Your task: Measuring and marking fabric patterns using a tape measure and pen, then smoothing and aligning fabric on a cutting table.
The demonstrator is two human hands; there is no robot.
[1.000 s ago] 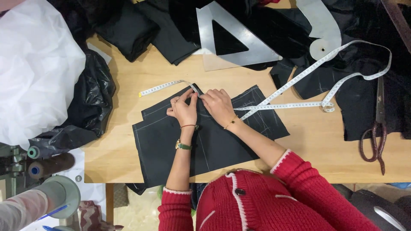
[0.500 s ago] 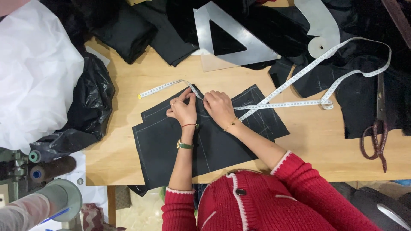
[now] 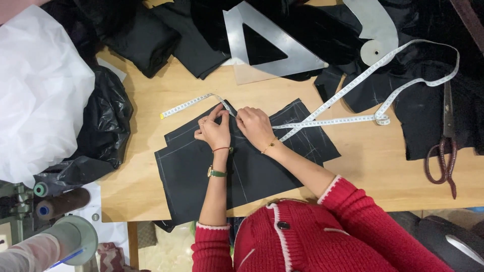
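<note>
A black fabric piece (image 3: 262,174) with chalk lines lies flat on the wooden table (image 3: 373,166). A white measuring tape (image 3: 327,121) runs along its upper edge and loops off to the right over more dark cloth. My left hand (image 3: 214,133), with a green watch on the wrist, pinches the tape at the fabric's top corner. My right hand (image 3: 254,126), wearing a thin bracelet, pinches the same tape right beside it. The fingertips of the two hands almost touch. Red sweater sleeves cover both forearms.
A metal triangle ruler (image 3: 297,55) and a grey curve ruler (image 3: 373,30) lie on black cloth at the back. Scissors (image 3: 446,151) rest at the right edge. White sheeting (image 3: 40,85), a black plastic bag (image 3: 106,126) and thread spools (image 3: 60,201) crowd the left.
</note>
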